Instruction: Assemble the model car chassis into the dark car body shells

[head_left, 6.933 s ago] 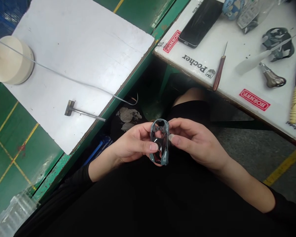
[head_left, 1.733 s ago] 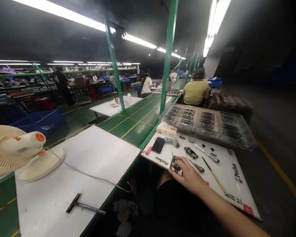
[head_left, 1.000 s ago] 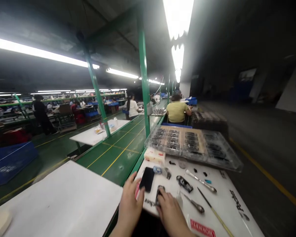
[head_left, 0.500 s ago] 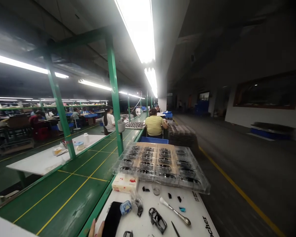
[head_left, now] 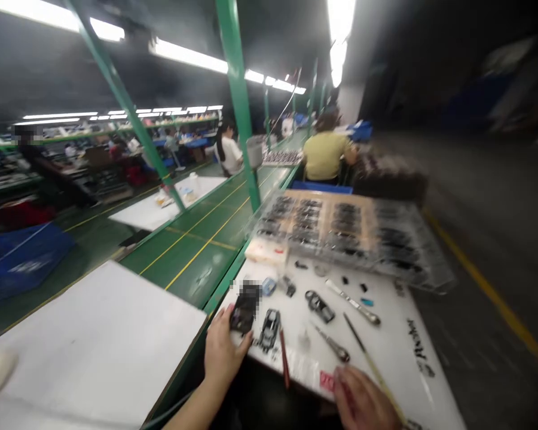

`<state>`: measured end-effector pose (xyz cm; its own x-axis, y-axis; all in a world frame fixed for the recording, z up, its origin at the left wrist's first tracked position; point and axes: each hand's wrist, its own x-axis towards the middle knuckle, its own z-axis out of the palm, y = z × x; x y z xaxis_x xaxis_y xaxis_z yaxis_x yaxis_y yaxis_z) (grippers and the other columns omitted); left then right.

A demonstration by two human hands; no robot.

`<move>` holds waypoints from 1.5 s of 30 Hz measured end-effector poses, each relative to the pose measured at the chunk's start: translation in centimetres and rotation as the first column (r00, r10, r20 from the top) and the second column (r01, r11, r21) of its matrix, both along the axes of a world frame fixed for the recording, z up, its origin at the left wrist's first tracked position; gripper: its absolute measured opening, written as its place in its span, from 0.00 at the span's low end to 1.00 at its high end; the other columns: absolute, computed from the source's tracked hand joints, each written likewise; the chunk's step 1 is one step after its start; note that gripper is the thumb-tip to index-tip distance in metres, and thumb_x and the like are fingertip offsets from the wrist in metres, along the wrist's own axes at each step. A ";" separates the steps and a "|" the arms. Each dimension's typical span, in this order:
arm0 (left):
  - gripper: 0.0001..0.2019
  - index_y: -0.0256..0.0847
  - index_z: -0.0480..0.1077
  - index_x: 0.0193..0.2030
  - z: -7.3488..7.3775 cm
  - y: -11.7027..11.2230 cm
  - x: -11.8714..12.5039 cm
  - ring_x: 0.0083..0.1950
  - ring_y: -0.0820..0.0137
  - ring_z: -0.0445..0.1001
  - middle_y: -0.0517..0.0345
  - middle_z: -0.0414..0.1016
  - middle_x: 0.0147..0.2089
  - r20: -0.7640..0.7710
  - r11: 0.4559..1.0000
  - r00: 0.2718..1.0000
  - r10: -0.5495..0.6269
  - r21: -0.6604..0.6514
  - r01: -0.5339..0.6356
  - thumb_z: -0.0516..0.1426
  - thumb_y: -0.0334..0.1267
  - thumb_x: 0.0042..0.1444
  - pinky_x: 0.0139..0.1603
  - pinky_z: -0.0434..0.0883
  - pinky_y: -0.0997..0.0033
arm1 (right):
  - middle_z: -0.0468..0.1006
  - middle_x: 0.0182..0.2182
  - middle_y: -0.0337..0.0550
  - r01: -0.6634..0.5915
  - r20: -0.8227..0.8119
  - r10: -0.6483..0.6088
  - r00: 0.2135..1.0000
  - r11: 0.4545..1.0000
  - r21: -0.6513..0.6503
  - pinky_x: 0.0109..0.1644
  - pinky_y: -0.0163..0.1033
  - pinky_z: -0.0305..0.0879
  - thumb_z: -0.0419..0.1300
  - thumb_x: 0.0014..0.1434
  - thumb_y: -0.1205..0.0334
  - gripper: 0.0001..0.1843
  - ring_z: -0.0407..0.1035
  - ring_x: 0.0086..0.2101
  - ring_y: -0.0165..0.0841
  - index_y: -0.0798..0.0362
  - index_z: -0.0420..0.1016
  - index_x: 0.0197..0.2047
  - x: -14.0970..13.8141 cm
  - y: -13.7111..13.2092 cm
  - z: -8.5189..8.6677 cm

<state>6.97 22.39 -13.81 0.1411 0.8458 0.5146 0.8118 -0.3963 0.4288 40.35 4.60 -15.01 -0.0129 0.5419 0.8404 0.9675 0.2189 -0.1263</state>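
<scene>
My left hand [head_left: 223, 346] grips the lower end of a dark smartphone [head_left: 245, 310] at the left side of the white work board [head_left: 412, 364], thumb and fingers around its edges. Beside the phone lies a black toy-car-like plastic part [head_left: 269, 329], and a similar black part [head_left: 320, 306] sits farther right. At the board's front edge is my right hand [head_left: 365, 397], its fingers blurred, near a pink label [head_left: 327, 380] and a thin brush-like stick [head_left: 372, 364]. Whether it holds anything is unclear. A red-brown stick [head_left: 284, 358] and a metal-ended tool [head_left: 334, 342] lie between the hands.
Clear plastic trays [head_left: 412, 275] of dark parts are stacked at the board's far end, beside a tissue pack [head_left: 265, 249]. A spoon-like tool [head_left: 354, 302] lies before them. Left runs a green conveyor [head_left: 201, 263]. A co-worker in yellow [head_left: 325, 155] sits ahead.
The view has swung down and left, bringing more of the board into sight. My left hand has moved onto the phone, whose screen appears lit. My right hand has come into view.
</scene>
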 end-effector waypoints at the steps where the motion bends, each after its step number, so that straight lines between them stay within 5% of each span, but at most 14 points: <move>1: 0.30 0.45 0.78 0.76 0.3 -0.3 -0.3 0.78 0.37 0.82 0.37 0.84 0.75 -0.035 0.999 0.999 -0.002 -0.048 0.001 0.66 0.52 0.71 0.78 0.81 0.29 | 0.93 0.48 0.47 -0.023 -0.026 0.021 0.999 0.999 -0.045 0.52 0.41 0.85 0.69 0.73 0.69 0.16 0.88 0.42 0.39 0.51 0.88 0.61 0.1 -0.5 0.0; 4: 0.18 0.47 0.87 0.63 0.9 0.6 -1.2 0.83 0.37 0.76 0.37 0.78 0.81 -0.105 0.988 0.994 -0.035 -0.156 0.018 0.67 0.51 0.73 0.83 0.76 0.29 | 0.92 0.45 0.47 -0.014 -0.015 0.013 1.000 0.996 -0.087 0.52 0.40 0.83 0.74 0.73 0.68 0.10 0.88 0.41 0.38 0.54 0.86 0.56 0.3 -0.6 0.3; 8: 0.27 0.48 0.84 0.71 2.5 5.5 -1.6 0.80 0.38 0.79 0.37 0.78 0.81 -0.124 0.959 0.978 -0.166 -0.251 0.131 0.73 0.53 0.68 0.81 0.77 0.30 | 0.91 0.43 0.47 0.042 0.041 -0.038 0.998 0.993 -0.106 0.48 0.42 0.81 0.74 0.76 0.67 0.07 0.86 0.38 0.37 0.56 0.84 0.54 0.0 -0.4 1.5; 11: 0.30 0.43 0.79 0.76 4.3 10.0 -2.0 0.83 0.41 0.76 0.35 0.75 0.83 -0.100 0.943 0.970 -0.222 -0.273 0.187 0.67 0.55 0.75 0.84 0.75 0.32 | 0.90 0.42 0.49 0.072 0.069 -0.062 0.996 0.987 -0.141 0.47 0.42 0.80 0.76 0.74 0.69 0.09 0.85 0.36 0.36 0.58 0.84 0.53 -0.3 -0.6 2.3; 16: 0.22 0.41 0.82 0.69 5.6 14.3 -4.1 0.76 0.47 0.82 0.39 0.87 0.70 -0.052 0.900 0.939 -0.341 -0.307 0.310 0.60 0.52 0.81 0.83 0.76 0.35 | 0.91 0.41 0.49 0.109 0.113 -0.089 0.990 0.976 -0.189 0.47 0.43 0.80 0.80 0.68 0.71 0.13 0.85 0.34 0.37 0.60 0.84 0.52 -0.4 -0.7 2.8; 28: 0.30 0.46 0.72 0.81 5.1 13.4 -4.7 0.84 0.44 0.74 0.35 0.73 0.83 0.052 0.754 0.818 -0.572 -0.358 0.550 0.66 0.52 0.78 0.85 0.73 0.33 | 0.90 0.39 0.48 0.139 0.080 -0.119 0.990 0.937 -0.321 0.47 0.43 0.80 0.81 0.66 0.74 0.14 0.83 0.33 0.36 0.60 0.85 0.51 -0.5 -1.5 3.1; 36: 0.48 0.47 0.64 0.88 4.4 14.7 -2.7 0.93 0.30 0.55 0.30 0.55 0.93 -0.077 0.691 0.737 -0.672 -0.425 0.585 0.68 0.68 0.71 0.89 0.58 0.17 | 0.90 0.38 0.43 0.112 0.058 -0.097 0.994 0.901 -0.420 0.46 0.41 0.80 0.79 0.68 0.73 0.12 0.82 0.33 0.35 0.56 0.85 0.51 0.6 -3.2 2.3; 38: 0.43 0.45 0.71 0.83 4.7 14.5 -2.7 0.93 0.30 0.57 0.29 0.58 0.92 -0.070 0.695 0.735 -0.674 -0.398 0.599 0.67 0.68 0.72 0.88 0.61 0.17 | 0.90 0.38 0.43 0.108 0.051 -0.095 0.994 0.894 -0.434 0.47 0.42 0.80 0.79 0.68 0.73 0.12 0.82 0.33 0.35 0.55 0.85 0.51 0.6 -3.4 2.3; 42: 0.19 0.44 0.83 0.57 6.5 13.1 -4.3 0.87 0.39 0.70 0.35 0.73 0.83 0.043 0.710 0.752 -0.658 -0.299 0.638 0.67 0.57 0.77 0.85 0.73 0.30 | 0.89 0.38 0.45 0.122 0.079 -0.097 0.992 0.888 -0.442 0.46 0.43 0.79 0.79 0.68 0.72 0.12 0.82 0.33 0.36 0.56 0.84 0.51 0.3 -2.9 2.9; 45: 0.14 0.45 0.81 0.58 7.4 11.1 -6.3 0.82 0.42 0.77 0.37 0.79 0.78 0.027 0.733 0.771 -0.636 -0.291 0.615 0.68 0.51 0.77 0.82 0.77 0.33 | 0.89 0.38 0.47 0.116 0.069 -0.096 0.993 0.900 -0.420 0.46 0.43 0.79 0.81 0.65 0.74 0.14 0.82 0.33 0.36 0.58 0.84 0.50 0.2 -2.8 2.9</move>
<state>0.65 33.54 -6.39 0.7142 0.6539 0.2497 0.4529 -0.7037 0.5474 40.53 1.77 -12.10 0.0317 0.8463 0.5318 0.9889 0.0506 -0.1395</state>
